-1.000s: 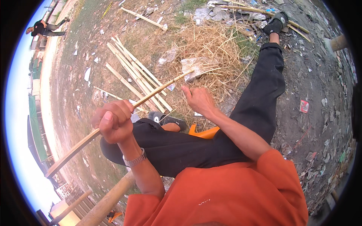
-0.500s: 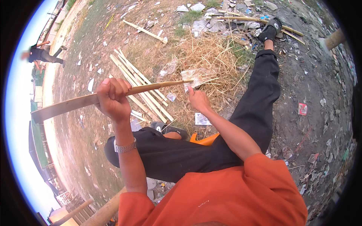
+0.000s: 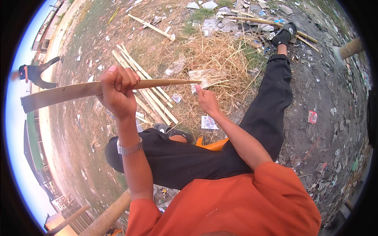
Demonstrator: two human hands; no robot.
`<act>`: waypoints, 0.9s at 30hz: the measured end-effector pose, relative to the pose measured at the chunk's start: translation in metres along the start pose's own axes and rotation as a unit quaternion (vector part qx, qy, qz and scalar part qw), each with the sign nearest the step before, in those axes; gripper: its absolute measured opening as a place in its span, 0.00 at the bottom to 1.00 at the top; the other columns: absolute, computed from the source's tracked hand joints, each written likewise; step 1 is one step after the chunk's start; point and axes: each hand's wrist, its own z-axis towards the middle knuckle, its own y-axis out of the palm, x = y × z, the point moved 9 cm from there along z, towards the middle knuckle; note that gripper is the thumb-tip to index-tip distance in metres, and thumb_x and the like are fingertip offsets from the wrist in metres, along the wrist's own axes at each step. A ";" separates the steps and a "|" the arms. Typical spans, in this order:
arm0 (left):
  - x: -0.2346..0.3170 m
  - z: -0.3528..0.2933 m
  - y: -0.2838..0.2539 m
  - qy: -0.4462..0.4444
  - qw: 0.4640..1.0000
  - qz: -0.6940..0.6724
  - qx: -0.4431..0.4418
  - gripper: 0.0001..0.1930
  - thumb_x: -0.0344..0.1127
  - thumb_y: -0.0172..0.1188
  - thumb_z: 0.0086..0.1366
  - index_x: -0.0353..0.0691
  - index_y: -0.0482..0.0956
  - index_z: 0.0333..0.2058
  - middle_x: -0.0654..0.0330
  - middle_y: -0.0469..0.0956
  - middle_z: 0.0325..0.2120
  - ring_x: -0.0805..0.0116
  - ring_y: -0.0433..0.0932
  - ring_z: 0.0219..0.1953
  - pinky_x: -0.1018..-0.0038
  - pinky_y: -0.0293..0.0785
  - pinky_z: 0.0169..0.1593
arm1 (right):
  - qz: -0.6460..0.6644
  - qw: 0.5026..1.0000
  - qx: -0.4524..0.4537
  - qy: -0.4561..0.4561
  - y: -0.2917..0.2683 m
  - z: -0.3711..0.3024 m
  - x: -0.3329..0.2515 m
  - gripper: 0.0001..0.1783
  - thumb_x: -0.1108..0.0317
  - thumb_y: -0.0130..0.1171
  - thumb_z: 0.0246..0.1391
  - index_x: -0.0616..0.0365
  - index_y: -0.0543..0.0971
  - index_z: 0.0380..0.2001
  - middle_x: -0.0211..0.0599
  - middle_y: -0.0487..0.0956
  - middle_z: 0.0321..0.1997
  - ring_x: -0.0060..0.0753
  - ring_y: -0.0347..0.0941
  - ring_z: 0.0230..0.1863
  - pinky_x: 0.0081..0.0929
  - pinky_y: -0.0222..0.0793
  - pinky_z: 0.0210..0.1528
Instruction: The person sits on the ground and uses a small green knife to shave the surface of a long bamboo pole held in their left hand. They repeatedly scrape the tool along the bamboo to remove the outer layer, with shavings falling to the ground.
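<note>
A long flat bamboo strip [image 3: 63, 95] runs across in front of me, its broad end at the left and its narrow end above the dry straw. My left hand [image 3: 119, 90] is closed around it near the middle, fist raised, with a metal watch on the wrist. At the narrow end, my right hand [image 3: 207, 101] is closed, its thumb against the strip's tip; its other fingers are curled and partly hidden. Beyond my left hand, several pale bamboo slats [image 3: 149, 96] lie in a loose bundle on the ground.
Dry straw [image 3: 220, 59] is heaped between my legs, with litter around it. A longer bamboo pole [image 3: 256, 19] lies by my outstretched right foot. Something orange [image 3: 214, 145] shows beneath me. At far left a person [image 3: 37, 74] is walking. Thick poles [image 3: 110, 214] stand at lower left.
The strip's broad end has risen and come nearer to level, my left hand moving slightly up and left with it. My right hand stays at the narrow end. The distant person has shifted left.
</note>
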 end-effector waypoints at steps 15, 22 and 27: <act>0.001 0.011 -0.001 0.006 0.999 -0.020 -0.031 0.20 0.35 0.43 0.63 0.47 0.50 0.13 0.68 0.48 0.08 0.76 0.47 0.12 0.74 0.53 0.21 | -0.064 0.994 0.079 0.043 -0.037 0.012 0.052 0.41 0.38 0.33 0.60 0.66 0.77 0.17 0.59 0.76 0.23 0.52 0.74 0.29 0.48 0.66 0.35; -0.001 0.010 0.009 0.005 0.997 -0.039 -0.072 0.20 0.35 0.42 0.63 0.47 0.50 0.13 0.68 0.47 0.08 0.76 0.47 0.12 0.74 0.53 0.21 | -0.136 0.991 -0.007 0.013 -0.016 0.006 0.001 0.43 0.38 0.30 0.60 0.69 0.78 0.22 0.62 0.76 0.25 0.57 0.76 0.32 0.49 0.69 0.37; -0.002 0.011 -0.015 -0.002 1.000 -0.021 -0.009 0.20 0.36 0.42 0.63 0.48 0.50 0.12 0.68 0.48 0.08 0.76 0.47 0.12 0.73 0.53 0.21 | -0.125 0.990 -0.062 0.008 -0.007 0.004 -0.021 0.39 0.42 0.31 0.61 0.70 0.79 0.32 0.61 0.78 0.34 0.59 0.75 0.40 0.49 0.69 0.44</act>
